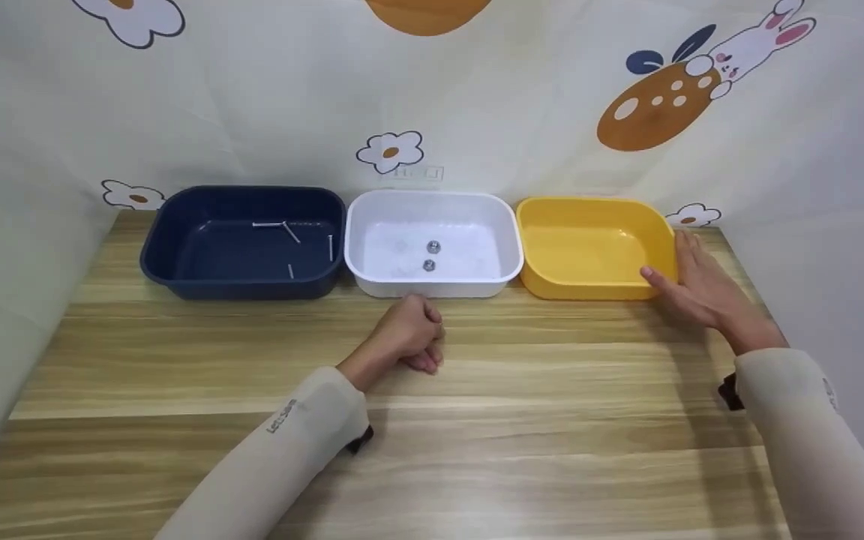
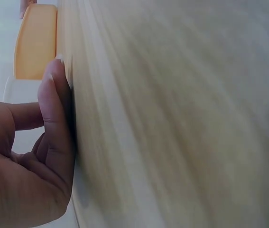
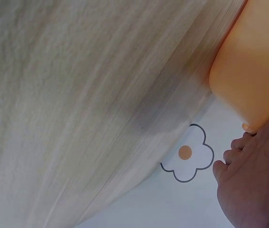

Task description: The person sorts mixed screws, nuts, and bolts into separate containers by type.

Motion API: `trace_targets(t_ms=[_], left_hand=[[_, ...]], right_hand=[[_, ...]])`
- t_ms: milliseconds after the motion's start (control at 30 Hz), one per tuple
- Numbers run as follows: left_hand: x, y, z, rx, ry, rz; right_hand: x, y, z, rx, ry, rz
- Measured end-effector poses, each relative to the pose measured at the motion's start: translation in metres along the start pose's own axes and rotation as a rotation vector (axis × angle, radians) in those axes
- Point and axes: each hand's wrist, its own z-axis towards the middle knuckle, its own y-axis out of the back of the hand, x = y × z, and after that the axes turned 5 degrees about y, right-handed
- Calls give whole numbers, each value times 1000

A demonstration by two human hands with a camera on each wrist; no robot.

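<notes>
A yellow bin (image 1: 597, 291) stands at the right of a row of three. My right hand (image 1: 709, 289) holds its right end, fingers along the outer side wall and thumb over the rim near the front corner. In the right wrist view, bent fingers (image 3: 236, 147) show close against the yellow wall. My left hand (image 1: 413, 334) rests on its side on the table, right in front of the white bin (image 1: 432, 289), with fingers loosely curled and nothing seen in them. Two metal nuts (image 1: 432, 255) lie in the white bin.
A dark blue bin (image 1: 244, 289) at the left holds several screws (image 1: 293, 232). The bins stand side by side along the back edge of the wood-grain table (image 1: 522, 420). A patterned cloth (image 1: 267, 97) hangs behind and at both sides.
</notes>
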Motion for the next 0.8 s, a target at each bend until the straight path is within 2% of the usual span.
trace_targets(t_ms=[200, 567, 800], left_hand=[[-2, 0, 1, -21, 14, 16], [-2, -2, 3, -12, 38, -12], [-3, -2, 3, -15, 40, 21]], right_hand=[[0, 0, 1, 16, -8, -11], [-1, 1, 0, 17, -8, -13], [-1, 0, -1, 7, 2, -34]])
